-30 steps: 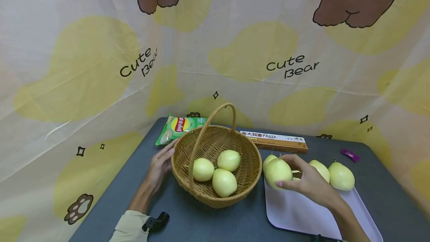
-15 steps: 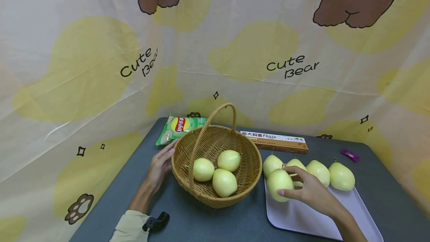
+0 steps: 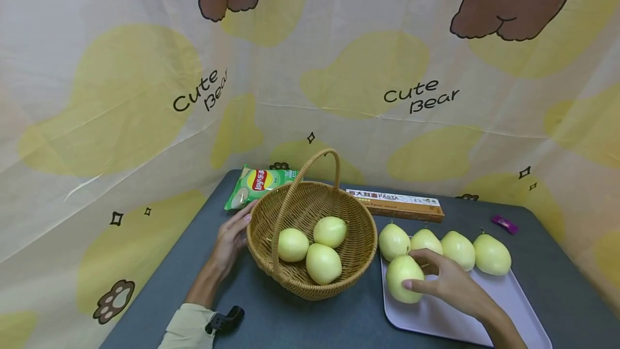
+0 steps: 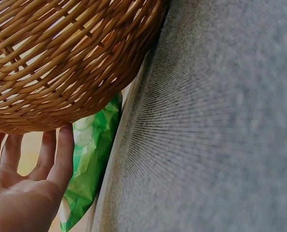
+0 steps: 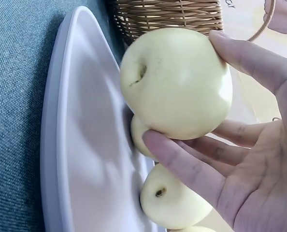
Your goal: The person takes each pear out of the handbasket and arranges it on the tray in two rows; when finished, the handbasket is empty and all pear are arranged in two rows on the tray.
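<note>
My right hand [image 3: 452,281] holds a pale yellow-green pear [image 3: 404,279] over the left part of a light lilac tray [image 3: 436,316]. In the right wrist view, thumb and fingers grip the pear [image 5: 177,84] from opposite sides, with its dimpled end facing the tray. Behind it, several more pears [image 3: 457,250] stand in a row along the tray's far side. To the left, a wicker basket [image 3: 263,260] with a tall handle contains three pears [image 3: 323,264]. My left hand [image 3: 230,241] touches the basket's left side, its extended fingertips against the weave in the left wrist view.
A green bag of chips [image 3: 261,182] lies behind the basket at the back left. Right of it, a pasta box [image 3: 399,206] lies along the back edge. A small purple packet [image 3: 505,224] is at the back right. A printed cloth [image 3: 339,79] hangs behind the table.
My right hand has brought the pear toward me and lower over the tray, away from the row, so more of the row shows. My left hand and the basket stay put.
</note>
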`<state>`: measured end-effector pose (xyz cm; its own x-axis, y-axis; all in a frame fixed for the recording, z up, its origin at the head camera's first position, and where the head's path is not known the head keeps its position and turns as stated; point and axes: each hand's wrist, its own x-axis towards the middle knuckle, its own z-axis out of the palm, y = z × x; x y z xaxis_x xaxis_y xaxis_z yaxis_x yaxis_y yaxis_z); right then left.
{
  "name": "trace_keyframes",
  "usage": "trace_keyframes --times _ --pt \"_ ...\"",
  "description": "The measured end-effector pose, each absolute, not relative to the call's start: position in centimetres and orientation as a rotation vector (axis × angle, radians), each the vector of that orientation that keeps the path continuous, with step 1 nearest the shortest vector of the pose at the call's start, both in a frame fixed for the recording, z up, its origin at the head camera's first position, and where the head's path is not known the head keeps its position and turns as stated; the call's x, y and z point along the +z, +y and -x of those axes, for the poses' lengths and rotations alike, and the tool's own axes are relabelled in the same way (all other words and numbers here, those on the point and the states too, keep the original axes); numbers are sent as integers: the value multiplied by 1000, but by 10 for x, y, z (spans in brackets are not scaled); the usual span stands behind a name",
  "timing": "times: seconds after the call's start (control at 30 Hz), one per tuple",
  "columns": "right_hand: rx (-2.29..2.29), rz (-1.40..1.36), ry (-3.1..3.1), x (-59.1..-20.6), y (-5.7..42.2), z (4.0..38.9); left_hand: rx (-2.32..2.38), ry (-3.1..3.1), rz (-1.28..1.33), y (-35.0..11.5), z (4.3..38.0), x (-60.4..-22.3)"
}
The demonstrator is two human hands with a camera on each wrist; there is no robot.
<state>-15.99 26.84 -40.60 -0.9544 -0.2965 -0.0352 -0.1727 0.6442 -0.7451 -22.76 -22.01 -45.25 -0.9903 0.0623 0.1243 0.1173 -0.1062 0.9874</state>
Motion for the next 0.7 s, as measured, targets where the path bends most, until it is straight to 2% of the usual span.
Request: trace_keyframes --times 0.7 --pt "-1186 400 2591 -419 274 162 -2297 -2077 221 -221 228 -453"
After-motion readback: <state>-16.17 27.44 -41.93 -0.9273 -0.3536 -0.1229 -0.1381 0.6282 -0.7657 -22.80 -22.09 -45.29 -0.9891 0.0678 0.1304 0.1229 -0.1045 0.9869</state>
